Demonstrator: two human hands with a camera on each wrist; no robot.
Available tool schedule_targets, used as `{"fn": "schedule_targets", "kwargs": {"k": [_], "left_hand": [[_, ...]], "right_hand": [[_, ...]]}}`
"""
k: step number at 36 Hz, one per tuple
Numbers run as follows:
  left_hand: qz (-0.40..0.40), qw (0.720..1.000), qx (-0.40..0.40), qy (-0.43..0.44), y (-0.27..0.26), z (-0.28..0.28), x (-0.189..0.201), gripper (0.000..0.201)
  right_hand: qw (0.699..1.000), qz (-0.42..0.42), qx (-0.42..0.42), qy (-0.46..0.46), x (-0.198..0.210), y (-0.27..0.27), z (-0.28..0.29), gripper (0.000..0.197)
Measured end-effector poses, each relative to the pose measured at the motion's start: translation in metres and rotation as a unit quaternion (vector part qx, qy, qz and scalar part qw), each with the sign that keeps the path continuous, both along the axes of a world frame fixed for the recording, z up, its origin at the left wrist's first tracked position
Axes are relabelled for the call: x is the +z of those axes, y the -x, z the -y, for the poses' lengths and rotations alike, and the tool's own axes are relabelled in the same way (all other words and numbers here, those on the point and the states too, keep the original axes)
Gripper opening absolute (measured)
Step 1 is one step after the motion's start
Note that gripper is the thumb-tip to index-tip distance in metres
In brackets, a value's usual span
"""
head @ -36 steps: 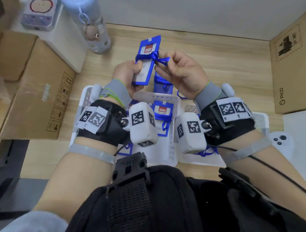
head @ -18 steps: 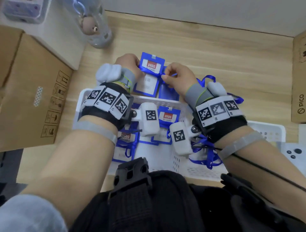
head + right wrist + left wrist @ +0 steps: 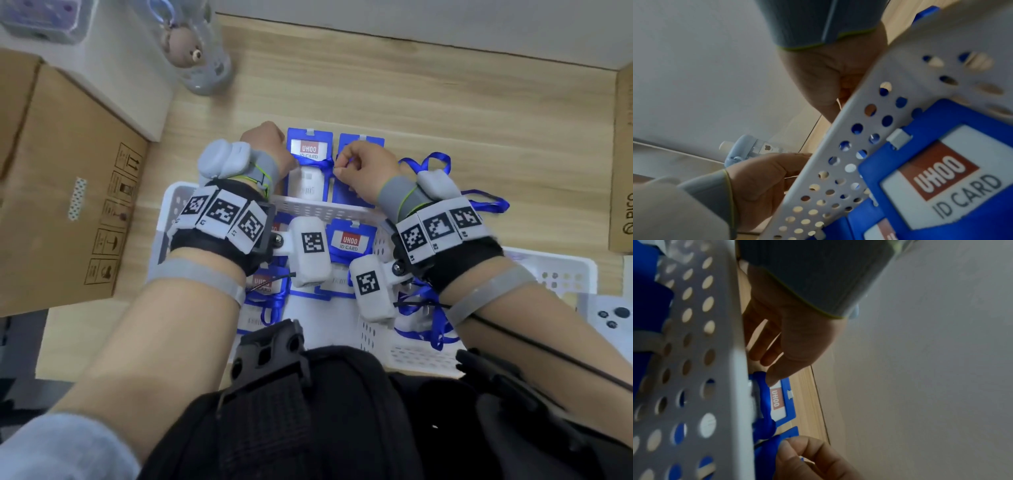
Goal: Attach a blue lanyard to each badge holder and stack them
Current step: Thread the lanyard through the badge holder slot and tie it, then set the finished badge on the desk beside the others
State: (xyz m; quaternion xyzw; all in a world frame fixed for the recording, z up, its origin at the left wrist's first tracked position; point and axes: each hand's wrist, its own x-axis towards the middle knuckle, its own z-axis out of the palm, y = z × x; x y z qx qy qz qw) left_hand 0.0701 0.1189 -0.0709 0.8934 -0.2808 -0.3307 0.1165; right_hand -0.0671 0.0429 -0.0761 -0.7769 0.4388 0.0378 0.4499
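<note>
Badge holder (image 3: 310, 164) lies on wooden table (image 3: 445, 113) by white wall, both hands' grips pinching its blue lanyard (image 3: 325, 163).

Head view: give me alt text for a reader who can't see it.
Both hands, left hand and right hand, work a blue lanyard wrapped across a badge holder lying on the wooden table, beyond a white basket holding more badge holders.

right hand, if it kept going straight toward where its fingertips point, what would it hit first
Probably the blue lanyard knot that the right hand already pinches, wrapped across the blue UHOO badge holder lying on the wooden table; beyond it sits the left hand. Depth is unclear.
</note>
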Motion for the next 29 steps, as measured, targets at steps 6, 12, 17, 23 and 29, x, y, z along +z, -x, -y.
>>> {"fn": "schedule_targets", "kwargs": {"k": [6,12,17,23,29], "left_hand": [[-0.062,0.979,0.079,0.18,0.02,-0.01,0.022,0.025],[-0.207,0.942,0.084,0.251,0.057,-0.031,0.052,0.019],[-0.23,0.954,0.065,0.179,0.079,-0.054,0.042,0.019],[-0.217,0.968,0.06,0.111,0.094,-0.072,0.028,0.011],[-0.274,0.95,0.084,0.121,0.108,-0.078,0.027,0.007]], "right_hand": [[0.995,0.075,-0.068,0.009,0.018,0.013,-0.006,0.028],[0.979,0.17,-0.113,-0.001,0.037,0.037,-0.024,0.028],[0.973,0.193,-0.126,0.002,0.04,0.056,-0.04,0.028],[0.97,0.2,-0.137,-0.014,0.04,0.076,-0.052,0.029],[0.968,0.187,-0.167,-0.029,0.035,0.092,-0.06,0.027]]}}
